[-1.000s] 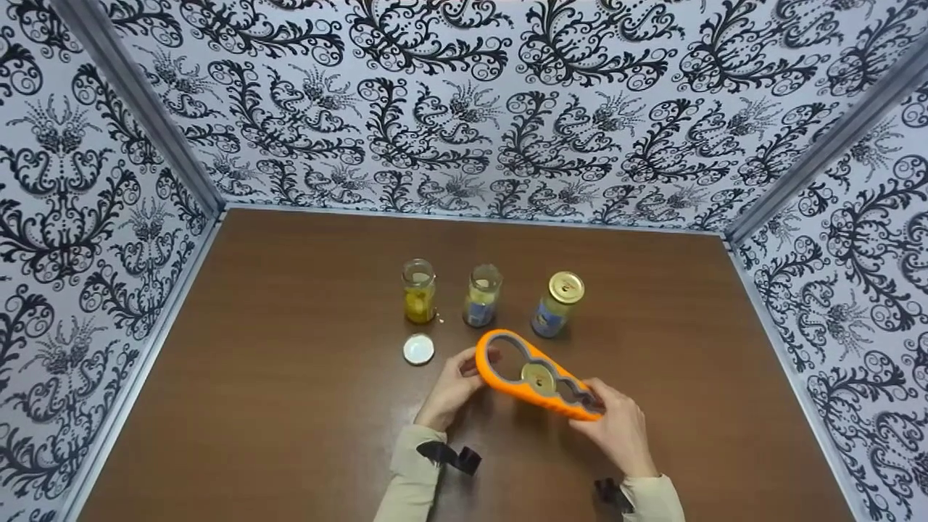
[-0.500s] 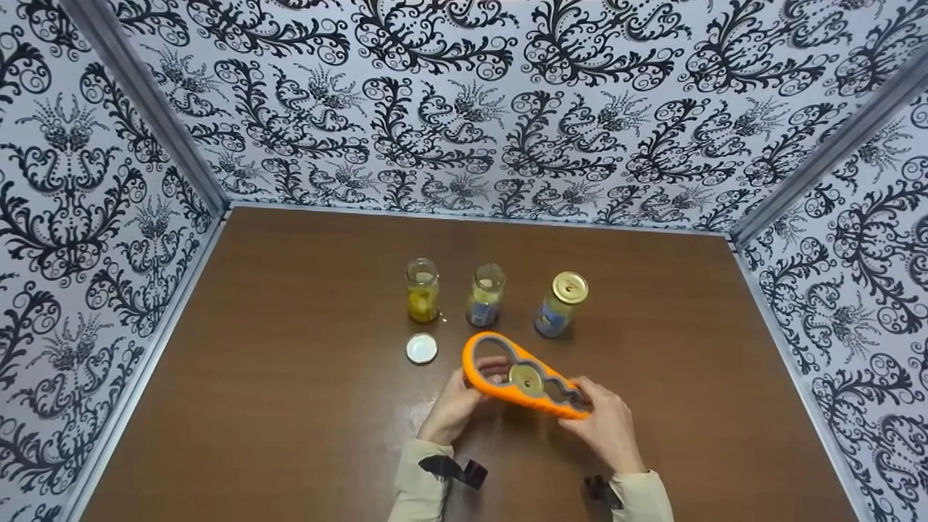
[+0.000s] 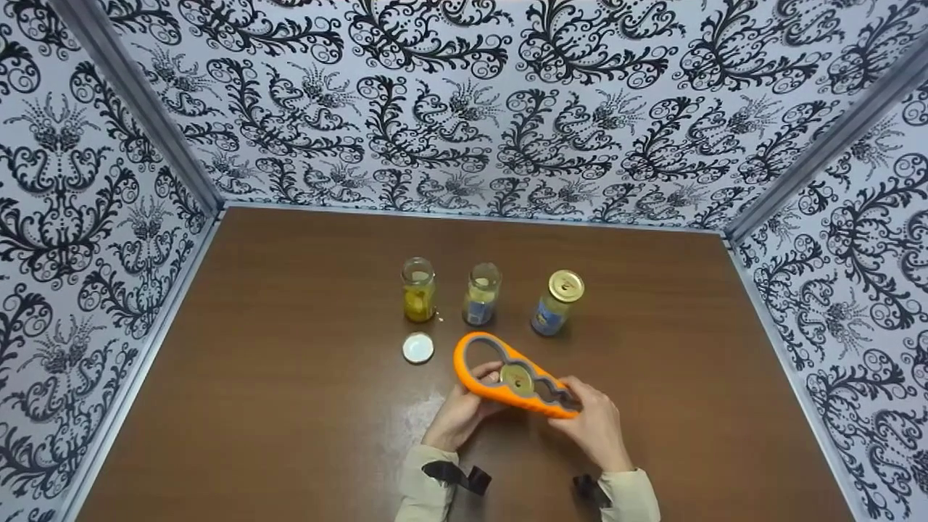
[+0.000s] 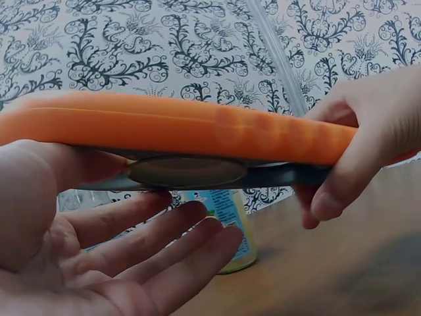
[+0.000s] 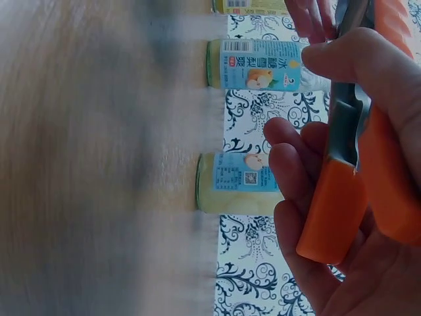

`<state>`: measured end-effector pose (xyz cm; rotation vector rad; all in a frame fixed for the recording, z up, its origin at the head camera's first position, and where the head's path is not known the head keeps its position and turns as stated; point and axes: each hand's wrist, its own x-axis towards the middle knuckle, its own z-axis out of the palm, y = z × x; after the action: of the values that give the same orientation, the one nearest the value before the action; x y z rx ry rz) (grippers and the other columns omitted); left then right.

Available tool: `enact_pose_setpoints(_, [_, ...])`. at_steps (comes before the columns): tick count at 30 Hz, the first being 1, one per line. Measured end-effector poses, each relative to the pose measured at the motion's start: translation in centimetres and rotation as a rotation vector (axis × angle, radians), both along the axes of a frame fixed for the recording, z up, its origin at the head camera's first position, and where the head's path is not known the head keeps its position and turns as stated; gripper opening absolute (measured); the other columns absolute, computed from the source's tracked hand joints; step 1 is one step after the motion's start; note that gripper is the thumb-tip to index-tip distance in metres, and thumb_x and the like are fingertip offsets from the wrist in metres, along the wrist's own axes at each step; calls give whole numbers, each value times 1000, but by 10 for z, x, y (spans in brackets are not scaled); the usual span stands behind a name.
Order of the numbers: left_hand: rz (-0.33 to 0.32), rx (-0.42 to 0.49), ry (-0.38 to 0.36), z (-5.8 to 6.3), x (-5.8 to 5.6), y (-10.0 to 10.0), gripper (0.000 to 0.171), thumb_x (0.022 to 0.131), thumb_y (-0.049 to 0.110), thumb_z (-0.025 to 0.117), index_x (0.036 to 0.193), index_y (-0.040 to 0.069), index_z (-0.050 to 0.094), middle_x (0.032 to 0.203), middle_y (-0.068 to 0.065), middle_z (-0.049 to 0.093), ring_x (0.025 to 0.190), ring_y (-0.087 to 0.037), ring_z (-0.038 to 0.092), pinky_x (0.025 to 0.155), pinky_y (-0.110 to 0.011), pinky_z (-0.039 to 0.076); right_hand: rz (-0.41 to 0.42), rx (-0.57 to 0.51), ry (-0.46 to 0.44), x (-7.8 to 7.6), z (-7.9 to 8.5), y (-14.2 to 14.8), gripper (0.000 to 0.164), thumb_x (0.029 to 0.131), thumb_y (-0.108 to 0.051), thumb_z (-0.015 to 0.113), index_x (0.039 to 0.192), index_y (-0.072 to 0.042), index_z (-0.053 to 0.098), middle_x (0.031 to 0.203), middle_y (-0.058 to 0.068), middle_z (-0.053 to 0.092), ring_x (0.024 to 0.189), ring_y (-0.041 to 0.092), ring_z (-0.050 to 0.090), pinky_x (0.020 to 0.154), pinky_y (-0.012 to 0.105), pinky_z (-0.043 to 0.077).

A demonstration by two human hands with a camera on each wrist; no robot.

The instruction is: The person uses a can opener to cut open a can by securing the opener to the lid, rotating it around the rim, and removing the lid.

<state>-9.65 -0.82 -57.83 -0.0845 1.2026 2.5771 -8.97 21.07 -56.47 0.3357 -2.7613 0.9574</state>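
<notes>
One orange opener [image 3: 506, 396], gripped by the right hand [image 3: 594, 424], lies over the left hand [image 3: 460, 417], fingers [image 4: 151, 237] loosely extended.

lid [image 3: 513, 375] in opener [image 3: 502, 394] prob. pt. hidden, table [image 5: 85, 171] blurry

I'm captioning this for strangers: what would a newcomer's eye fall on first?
Most likely the bright orange tool, held above the brown table by the right grip, with a gold lid showing in one of its openings. Then the black-and-white scrolled wall rising behind the table. After those, three glass jars in a row beyond the tool, only the right-hand jar capped.
</notes>
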Motion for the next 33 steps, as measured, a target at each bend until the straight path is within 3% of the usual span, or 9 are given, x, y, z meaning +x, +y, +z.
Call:
enact_pose_setpoints(5, [1, 59, -30, 0, 2, 1, 26, 98, 10, 53, 122, -1, 56, 108, -10, 60, 94, -22, 61, 84, -42, 50, -5, -3, -19, 0, -1, -4, 50, 55, -7, 89, 100, -11, 68, 94, 6, 69, 82, 27, 64, 70, 47, 49])
enact_pose_setpoints(15, [-67, 210, -41, 4, 3, 4, 26, 100, 13, 43, 123, 1, 42, 114, -12, 57, 101, -27, 60, 91, -45, 47, 4, -26, -46, 0, -3, -7, 50, 56, -7, 89, 101, -13, 68, 96, 5, 69, 83, 26, 64, 72, 48, 49])
enact_pose_setpoints(22, [-67, 246, -74, 4, 2, 6, 26, 98, 13, 42, 122, 5, 37, 112, -11, 54, 99, -24, 58, 91, -45, 46, 32, -59, -21, 1, -4, -10, 48, 57, -7, 86, 101, -10, 67, 94, 5, 68, 83, 25, 63, 72, 46, 49])
enact_pose_setpoints(27, [-82, 270, -43, 3, 0, 6, 23, 95, 12, 48, 116, 5, 39, 105, -9, 56, 97, -24, 60, 96, -49, 43, 33, -68, -31, 2, -7, -10, 48, 60, -9, 81, 104, -10, 65, 95, 4, 64, 85, 24, 60, 73, 46, 48])
enact_pose_setpoints(33, [-110, 200, 19, 0, 0, 4, 17, 104, 22, 42, 114, 9, 49, 105, -4, 59, 98, -18, 57, 92, -42, 42, 15, -91, -29, 3, -8, -8, 49, 60, -9, 77, 107, -10, 63, 96, 3, 61, 85, 22, 57, 72, 44, 46])
